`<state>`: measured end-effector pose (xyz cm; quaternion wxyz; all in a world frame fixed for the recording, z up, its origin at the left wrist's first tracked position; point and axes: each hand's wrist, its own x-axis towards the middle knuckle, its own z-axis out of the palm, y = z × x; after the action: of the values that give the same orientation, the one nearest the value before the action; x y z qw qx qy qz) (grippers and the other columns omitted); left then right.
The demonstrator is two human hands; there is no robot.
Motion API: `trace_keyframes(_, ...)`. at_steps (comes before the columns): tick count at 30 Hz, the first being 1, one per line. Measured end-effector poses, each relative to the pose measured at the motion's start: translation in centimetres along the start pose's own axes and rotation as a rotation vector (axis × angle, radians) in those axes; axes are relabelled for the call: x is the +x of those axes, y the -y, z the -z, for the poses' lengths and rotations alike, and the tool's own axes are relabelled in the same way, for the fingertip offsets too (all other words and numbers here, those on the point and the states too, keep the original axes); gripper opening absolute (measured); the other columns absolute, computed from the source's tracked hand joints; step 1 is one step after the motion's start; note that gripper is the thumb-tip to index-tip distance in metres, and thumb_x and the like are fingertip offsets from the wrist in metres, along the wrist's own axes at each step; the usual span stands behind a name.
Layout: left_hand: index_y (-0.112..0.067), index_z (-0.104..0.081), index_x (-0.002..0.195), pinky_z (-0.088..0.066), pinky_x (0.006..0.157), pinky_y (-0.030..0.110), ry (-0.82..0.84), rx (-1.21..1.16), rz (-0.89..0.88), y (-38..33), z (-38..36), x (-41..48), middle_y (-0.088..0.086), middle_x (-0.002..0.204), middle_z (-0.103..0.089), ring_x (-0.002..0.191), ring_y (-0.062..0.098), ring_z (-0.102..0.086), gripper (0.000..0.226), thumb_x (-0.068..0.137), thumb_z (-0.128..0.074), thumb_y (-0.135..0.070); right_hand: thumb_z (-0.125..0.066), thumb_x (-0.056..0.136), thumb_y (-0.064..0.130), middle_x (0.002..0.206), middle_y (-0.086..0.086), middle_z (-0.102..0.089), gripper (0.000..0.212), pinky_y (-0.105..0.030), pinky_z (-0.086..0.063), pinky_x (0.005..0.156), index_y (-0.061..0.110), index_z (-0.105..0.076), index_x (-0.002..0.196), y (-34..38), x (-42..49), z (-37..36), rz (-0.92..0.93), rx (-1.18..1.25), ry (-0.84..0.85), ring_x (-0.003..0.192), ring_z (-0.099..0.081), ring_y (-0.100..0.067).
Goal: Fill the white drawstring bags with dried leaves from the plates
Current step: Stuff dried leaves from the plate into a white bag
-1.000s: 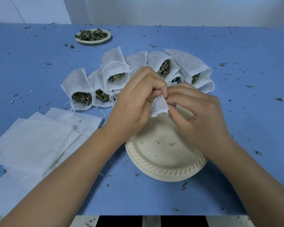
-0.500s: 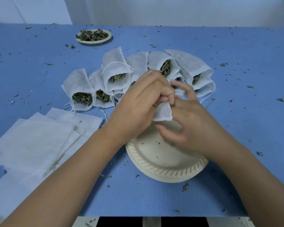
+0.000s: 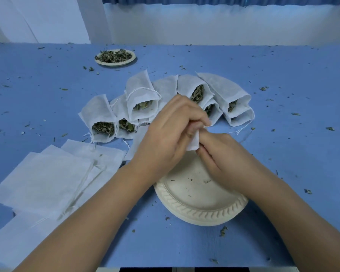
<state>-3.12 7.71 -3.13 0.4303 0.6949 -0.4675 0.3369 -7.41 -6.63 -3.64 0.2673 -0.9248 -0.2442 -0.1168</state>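
Observation:
My left hand (image 3: 171, 130) grips a small white drawstring bag (image 3: 193, 141) above the near cream plate (image 3: 200, 201), which holds only a few leaf crumbs. My right hand (image 3: 222, 156) meets it from the right, with its fingers curled at the bag's lower edge. Most of the bag is hidden between my hands. Several filled bags (image 3: 102, 118) lie in a fan behind my hands, with dried leaves showing at their mouths. A second plate (image 3: 115, 57) heaped with dried leaves sits far back on the left.
A stack of flat empty white bags (image 3: 47, 179) lies at the near left. Leaf crumbs are scattered over the blue table (image 3: 292, 154). The table's front edge runs along the bottom of the view, and a white wall stands behind.
My right hand has curled in under the bag again after opening its fingers half a second ago. My left hand keeps its grip. The camera has tilted up a little.

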Motion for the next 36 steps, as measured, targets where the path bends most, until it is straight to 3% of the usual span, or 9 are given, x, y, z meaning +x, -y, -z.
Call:
trace_keyframes(2,-0.003,-0.056,0.108,-0.037,0.090,0.016,0.087,0.048,0.015,-0.3,0.2,0.2,-0.005,0.104,-0.056,0.094,0.014,-0.053,0.018,0.094,-0.051,-0.012,-0.038,0.091,0.010,0.057,0.009,-0.034,0.021,-0.028,-0.027,0.051,0.025,-0.032,0.077,0.0,-0.1,0.0,-0.007,0.079,-0.147,0.050,-0.031,-0.016)
trace_keyframes(7,0.002,-0.043,0.138,-0.047,0.092,0.036,0.265,0.288,0.241,-0.4,1.6,0.9,0.015,0.128,-0.057,0.112,0.026,-0.056,0.075,0.079,-0.075,-0.032,-0.042,0.090,0.003,0.050,0.013,-0.038,0.022,-0.009,-0.026,0.048,0.016,-0.047,0.073,-0.7,-0.7,1.5,-0.096,0.250,-0.527,0.048,-0.035,-0.003)
trace_keyframes(13,0.004,-0.056,0.128,-0.041,0.095,0.039,0.261,0.451,0.167,0.4,2.5,5.4,0.019,0.123,-0.062,0.116,0.036,-0.057,0.049,0.082,-0.070,0.002,-0.040,0.090,0.001,0.048,0.014,-0.024,0.022,-0.013,-0.025,0.047,-0.004,-0.052,0.072,0.6,1.2,3.8,-0.085,0.122,-0.684,0.046,-0.033,-0.002)
trace_keyframes(16,0.000,-0.055,0.130,-0.037,0.100,0.039,0.259,0.522,0.107,2.2,2.5,9.5,0.014,0.129,-0.059,0.124,0.032,-0.051,0.048,0.083,-0.064,0.004,-0.042,0.087,-0.009,0.054,0.009,-0.024,0.021,-0.029,-0.015,0.052,-0.001,-0.051,0.070,1.0,3.6,5.3,-0.049,-0.043,-0.721,0.048,-0.029,-0.010)
trace_keyframes(19,-0.012,-0.039,0.146,-0.034,0.106,0.039,0.354,0.630,0.174,4.5,1.3,12.1,0.009,0.143,-0.048,0.135,0.027,-0.038,0.056,0.093,-0.058,-0.010,-0.039,0.090,-0.013,0.066,-0.005,-0.035,0.019,-0.028,-0.009,0.056,-0.010,-0.058,0.089,-0.2,5.9,5.9,-0.136,-0.157,-0.681,0.057,-0.028,-0.024)
trace_keyframes(23,-0.021,-0.024,0.153,-0.036,0.106,0.046,0.584,0.655,0.336,7.3,-0.6,12.3,0.013,0.149,-0.037,0.135,0.031,-0.036,0.063,0.098,-0.053,-0.013,-0.037,0.089,-0.014,0.076,-0.004,-0.038,0.037,-0.025,-0.014,0.046,-0.004,-0.054,0.119,-2.6,7.4,4.7,-0.281,-0.264,-0.571,0.053,-0.027,-0.013)
trace_keyframes(25,-0.025,-0.021,0.154,-0.037,0.106,0.046,0.684,0.661,0.377,8.3,-1.3,11.8,0.013,0.149,-0.036,0.134,0.032,-0.038,0.062,0.100,-0.050,-0.014,-0.038,0.091,-0.011,0.082,-0.010,-0.047,0.031,-0.022,-0.019,0.049,-0.003,-0.057,0.114,-3.7,7.5,3.7,-0.317,-0.281,-0.424,0.059,-0.043,-0.016)
trace_keyframes(28,-0.028,-0.022,0.153,-0.038,0.103,0.044,0.768,0.701,0.376,8.8,-1.9,10.8,0.011,0.143,-0.042,0.128,0.032,-0.043,0.060,0.100,-0.041,-0.007,-0.042,0.095,-0.003,0.100,-0.024,-0.059,0.020,-0.033,-0.036,0.072,-0.004,-0.060,0.101,-5.4,7.0,2.3,-0.378,-0.291,-0.227,0.093,-0.057,-0.037)
trace_keyframes(36,-0.029,-0.019,0.154,-0.039,0.103,0.044,0.823,0.663,0.395,8.9,-2.3,9.3,0.007,0.153,-0.034,0.132,0.030,-0.042,0.057,0.101,-0.036,-0.014,-0.041,0.092,0.001,0.086,-0.017,-0.061,0.022,-0.024,-0.020,0.068,0.007,-0.053,0.075,-5.2,5.9,1.8,-0.342,-0.425,-0.214,0.081,-0.053,-0.030)
